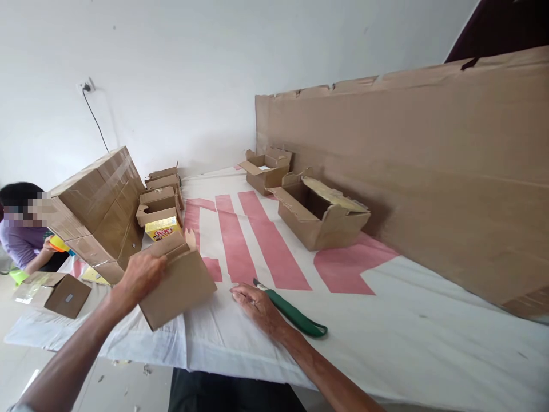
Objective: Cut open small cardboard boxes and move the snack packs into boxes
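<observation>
My left hand (146, 274) grips a small brown cardboard box (178, 292) by its upper left edge. The box is tilted above the near edge of the cloth, and one torn flap sticks up at its top. My right hand (257, 306) lies on the white and red cloth with its fingers loosely bent and nothing visible in them. Just right of those fingers lies a green-handled tool (295, 312) with a dark narrow tip, perhaps a knife. A yellow printed carton (163, 228) stands just behind the held box.
Two open cardboard boxes (317, 220) stand at the back right, before a tall cardboard panel (407, 149). More open boxes (158, 209) line up at the left, beside a taped stack of boxes (103, 206). A closed box (55, 294) and another person (21, 240) are farther left.
</observation>
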Demonstrator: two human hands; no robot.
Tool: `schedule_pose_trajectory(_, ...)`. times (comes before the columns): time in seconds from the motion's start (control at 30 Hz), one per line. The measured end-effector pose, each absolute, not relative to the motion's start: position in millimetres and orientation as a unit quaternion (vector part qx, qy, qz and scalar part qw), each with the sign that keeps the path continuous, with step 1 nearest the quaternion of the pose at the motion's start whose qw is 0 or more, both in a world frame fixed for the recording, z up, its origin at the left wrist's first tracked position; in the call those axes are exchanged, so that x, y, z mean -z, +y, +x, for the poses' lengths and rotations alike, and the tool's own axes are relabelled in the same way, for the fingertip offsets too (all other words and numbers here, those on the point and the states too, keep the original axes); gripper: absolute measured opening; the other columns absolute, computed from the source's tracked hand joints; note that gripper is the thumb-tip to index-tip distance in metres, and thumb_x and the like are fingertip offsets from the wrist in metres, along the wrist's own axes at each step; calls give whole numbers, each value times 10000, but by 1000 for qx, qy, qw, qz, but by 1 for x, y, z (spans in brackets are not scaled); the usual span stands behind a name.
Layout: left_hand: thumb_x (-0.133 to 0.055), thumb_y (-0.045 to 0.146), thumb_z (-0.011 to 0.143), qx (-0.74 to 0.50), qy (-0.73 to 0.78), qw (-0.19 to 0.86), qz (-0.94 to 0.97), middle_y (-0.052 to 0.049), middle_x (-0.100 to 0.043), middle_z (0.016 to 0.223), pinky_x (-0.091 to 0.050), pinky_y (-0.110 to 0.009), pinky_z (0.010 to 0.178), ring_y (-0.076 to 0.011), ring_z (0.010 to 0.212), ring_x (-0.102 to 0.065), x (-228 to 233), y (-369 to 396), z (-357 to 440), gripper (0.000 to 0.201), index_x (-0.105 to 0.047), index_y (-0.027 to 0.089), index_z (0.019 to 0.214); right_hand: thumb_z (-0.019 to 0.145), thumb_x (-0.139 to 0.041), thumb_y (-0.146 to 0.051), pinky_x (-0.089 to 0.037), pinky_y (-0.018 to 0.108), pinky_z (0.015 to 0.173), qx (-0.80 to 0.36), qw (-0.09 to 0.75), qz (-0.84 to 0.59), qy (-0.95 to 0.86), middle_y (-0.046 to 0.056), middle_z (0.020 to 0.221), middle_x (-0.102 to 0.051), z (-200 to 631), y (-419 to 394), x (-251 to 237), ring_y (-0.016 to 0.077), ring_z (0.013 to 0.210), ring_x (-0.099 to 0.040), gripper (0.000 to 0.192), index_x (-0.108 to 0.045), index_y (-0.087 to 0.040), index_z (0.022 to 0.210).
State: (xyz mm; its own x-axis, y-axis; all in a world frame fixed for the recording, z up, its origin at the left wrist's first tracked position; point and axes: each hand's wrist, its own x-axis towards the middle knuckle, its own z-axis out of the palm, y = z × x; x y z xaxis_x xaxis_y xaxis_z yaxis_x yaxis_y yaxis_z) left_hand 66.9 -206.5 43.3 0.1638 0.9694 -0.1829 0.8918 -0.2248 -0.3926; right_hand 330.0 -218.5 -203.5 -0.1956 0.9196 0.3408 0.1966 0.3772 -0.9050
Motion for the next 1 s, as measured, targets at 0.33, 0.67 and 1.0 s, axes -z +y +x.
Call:
schedule_pose_trajectory(0.33, -786, 276, 855, -122, -635, 59, -761, -93, -806, 1195, -546, -390, 929, -349, 1201, -722, -37, -188, 48, 331, -764, 301, 1184, 1027, -528, -464, -502, 328, 731, -362, 477, -410, -688, 42, 847, -724, 331, -217, 209, 202, 768, -651, 346, -728, -218, 891)
schedule_pose_trajectory(0.67, -610, 169, 937, -198, -631, 58, -748, -122, -804, 1055, -545, -372, 788, -314, 994, -780, -4, -245, 59, 193, -783, 253, 939, 1004, -536, -394, -498, 328, 729, -361, 475, -420, -684, 41, 869, -748, 329, -217, 207, 208, 784, -671, 278, -733, -230, 898)
schedule_pose_trajectory(1.0, -612, 194, 913, -113, -645, 135, -744, -117, -806, 1116, -547, -379, 832, -340, 1063, -758, -8, -127, 16, 203, -808, 244, 908, 1030, -518, -464, -492, 327, 720, -345, 477, -419, -692, 33, 823, -725, 330, -215, 210, 200, 749, -649, 353, -715, -220, 869)
